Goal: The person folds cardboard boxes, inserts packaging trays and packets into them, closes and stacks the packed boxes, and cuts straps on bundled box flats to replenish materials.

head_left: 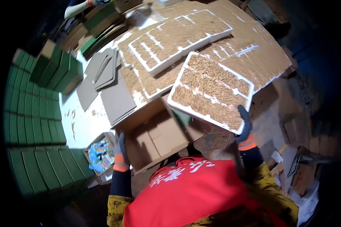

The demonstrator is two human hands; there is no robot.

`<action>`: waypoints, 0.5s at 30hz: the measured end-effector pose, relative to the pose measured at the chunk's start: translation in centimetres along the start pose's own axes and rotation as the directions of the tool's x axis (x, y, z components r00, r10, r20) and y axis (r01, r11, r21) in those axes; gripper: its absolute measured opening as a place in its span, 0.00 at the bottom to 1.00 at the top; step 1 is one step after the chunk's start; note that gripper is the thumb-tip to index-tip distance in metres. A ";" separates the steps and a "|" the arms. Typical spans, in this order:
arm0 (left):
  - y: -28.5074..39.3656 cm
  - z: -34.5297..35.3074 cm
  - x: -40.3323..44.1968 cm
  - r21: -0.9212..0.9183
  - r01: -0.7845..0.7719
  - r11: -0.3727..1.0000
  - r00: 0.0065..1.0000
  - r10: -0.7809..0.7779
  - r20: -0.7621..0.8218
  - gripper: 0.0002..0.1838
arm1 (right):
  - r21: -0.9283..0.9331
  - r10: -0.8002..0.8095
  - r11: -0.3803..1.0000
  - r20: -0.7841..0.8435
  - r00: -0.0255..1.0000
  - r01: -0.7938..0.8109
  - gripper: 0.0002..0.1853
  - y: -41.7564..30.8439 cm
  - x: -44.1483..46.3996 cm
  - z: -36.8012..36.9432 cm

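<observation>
My right hand [246,123], in a dark glove with an orange cuff, grips the near right corner of a white tray [173,99]. The tray is tilted and filled with small brown grain-like pieces [206,81], with white dividers showing through. Its near left side reaches over the edge of an open cardboard box [151,149]. Brown inner flaps or a bare bottom show inside the box. My left hand [121,149], gloved the same way, holds the box's left wall; its fingertips are partly hidden.
More white trays [180,49] full of brown pieces cover the table. Grey cardboard sheets [117,94] lie left of them. Green boxes [34,130] are stacked at the left, near a carton of blue packets [101,156]. Another person's arm [77,8] shows at the top left.
</observation>
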State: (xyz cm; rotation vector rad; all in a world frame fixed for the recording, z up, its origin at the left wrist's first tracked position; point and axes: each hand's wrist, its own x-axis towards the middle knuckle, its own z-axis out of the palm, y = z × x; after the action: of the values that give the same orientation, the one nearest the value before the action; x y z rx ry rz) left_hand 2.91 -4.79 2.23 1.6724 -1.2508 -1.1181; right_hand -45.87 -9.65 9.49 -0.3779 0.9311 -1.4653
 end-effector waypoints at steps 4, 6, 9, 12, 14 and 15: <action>2.0 0.5 0.2 0.455 -0.419 0.786 0.900 0.424 0.096 0.25 | -0.400 -0.003 0.909 0.268 0.964 0.114 0.31 -2.6 -3.1 6.8; 2.0 1.1 0.6 -0.113 -0.162 0.980 0.987 0.158 -0.042 0.26 | -0.638 -0.026 0.693 0.442 0.896 0.335 0.35 -1.9 -3.5 9.5; 2.6 1.5 -0.4 -0.522 0.085 0.849 0.994 -0.107 -0.012 0.28 | -0.672 0.108 0.665 0.520 0.847 0.327 0.41 -0.2 -4.4 14.7; 2.2 1.9 -1.0 -0.527 -0.019 0.850 0.991 -0.055 -0.124 0.32 | -0.693 0.238 0.707 0.419 0.876 0.140 0.44 4.2 -5.1 17.3; 5.1 1.0 -2.6 -0.668 0.152 0.728 0.971 -0.236 -0.036 0.32 | -0.723 0.265 0.678 0.410 0.873 0.134 0.45 8.0 -4.0 17.0; 3.5 1.1 -2.9 -0.494 0.022 0.869 0.940 -0.186 -0.285 0.29 | -0.760 0.285 0.611 0.474 0.833 0.224 0.45 9.0 -3.1 17.0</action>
State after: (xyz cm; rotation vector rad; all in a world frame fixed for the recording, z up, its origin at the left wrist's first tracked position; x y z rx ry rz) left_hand 0.34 -2.88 5.71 1.4669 -0.6060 -1.0576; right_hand -27.06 -10.91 14.36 -1.3852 1.0437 -0.7107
